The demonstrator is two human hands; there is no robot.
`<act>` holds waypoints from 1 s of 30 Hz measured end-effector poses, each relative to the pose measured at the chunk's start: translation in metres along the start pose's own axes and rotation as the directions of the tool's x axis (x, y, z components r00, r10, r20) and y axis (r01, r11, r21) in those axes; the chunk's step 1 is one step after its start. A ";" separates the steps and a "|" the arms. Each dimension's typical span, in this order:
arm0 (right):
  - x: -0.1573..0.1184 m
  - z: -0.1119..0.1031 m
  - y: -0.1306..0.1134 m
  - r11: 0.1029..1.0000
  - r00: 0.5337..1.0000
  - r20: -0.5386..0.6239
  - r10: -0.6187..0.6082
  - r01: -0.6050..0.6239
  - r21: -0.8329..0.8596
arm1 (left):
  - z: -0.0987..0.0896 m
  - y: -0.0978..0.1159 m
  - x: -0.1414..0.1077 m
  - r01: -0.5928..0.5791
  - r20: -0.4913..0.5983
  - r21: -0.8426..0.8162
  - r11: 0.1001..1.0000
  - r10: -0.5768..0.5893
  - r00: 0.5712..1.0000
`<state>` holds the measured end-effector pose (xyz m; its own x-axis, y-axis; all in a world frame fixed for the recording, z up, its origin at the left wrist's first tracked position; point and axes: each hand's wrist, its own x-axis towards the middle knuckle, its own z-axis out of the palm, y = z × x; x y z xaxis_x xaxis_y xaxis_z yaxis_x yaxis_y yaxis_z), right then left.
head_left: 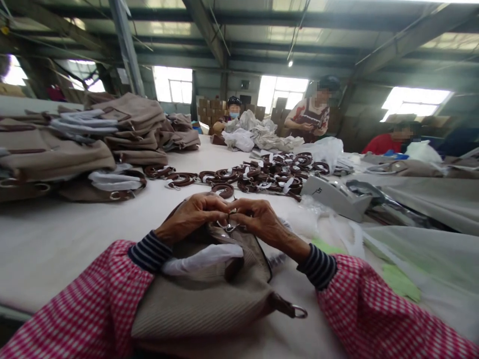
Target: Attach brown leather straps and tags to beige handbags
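While the taupe ribbed bag (194,304) slumps on the counter (90,239) directly below the fingers, its mouth lies close beneath them, and both hands meet over its far edge. The left hand (196,215) and the right hand (260,219) have thumb and forefinger pinched together on a small metal fitting (231,228), the tips almost touching; exactly which part each one grips is hidden. Just nearer than the fingers, a white-wrapped handle (205,258) curves across the bag, and to their lower right a brown tab (282,304) ending in a metal ring (300,312) sticks out. Just beyond the fingers lie coiled brown straps (222,190), with more heaped farther off and to the right. A grey tape dispenser (333,197) stands right of them. Far to their left, similar bags (136,119) are piled up; well beyond, a co-worker (309,117) stands behind crumpled pale wrapping (258,132).
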<state>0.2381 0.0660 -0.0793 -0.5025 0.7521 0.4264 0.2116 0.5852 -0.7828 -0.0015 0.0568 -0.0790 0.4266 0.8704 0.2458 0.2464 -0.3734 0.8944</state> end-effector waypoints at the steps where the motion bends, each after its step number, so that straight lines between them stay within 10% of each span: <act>1: -0.002 -0.007 0.000 1.000 0.999 -0.044 0.000 -0.001 -0.020 | 0.001 0.000 0.000 0.008 -0.016 0.013 1.000 -0.008 1.000; 7: -0.025 -0.041 0.016 0.972 0.995 -0.069 0.071 -0.084 -0.217 | 0.004 0.008 -0.001 0.018 -0.042 0.188 0.982 -0.010 0.999; 14: -0.043 -0.027 0.037 0.927 0.998 0.021 0.058 -0.046 -0.372 | 0.005 0.009 -0.001 0.011 -0.026 0.193 0.981 -0.007 1.000; 22: -0.026 -0.012 0.023 0.997 0.990 -0.128 0.054 -0.060 -0.044 | 0.010 0.018 0.000 0.000 -0.046 0.248 0.969 0.012 0.999; 30: -0.010 0.017 0.010 0.834 0.954 0.056 0.296 -0.286 0.473 | 0.009 0.008 -0.001 -0.037 -0.044 0.161 0.986 0.045 0.998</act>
<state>0.2306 0.0591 -0.0987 -0.4640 0.8731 0.1496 -0.0759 0.1291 -0.9887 0.0081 0.0500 -0.0752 0.3983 0.8662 0.3018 0.3672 -0.4521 0.8129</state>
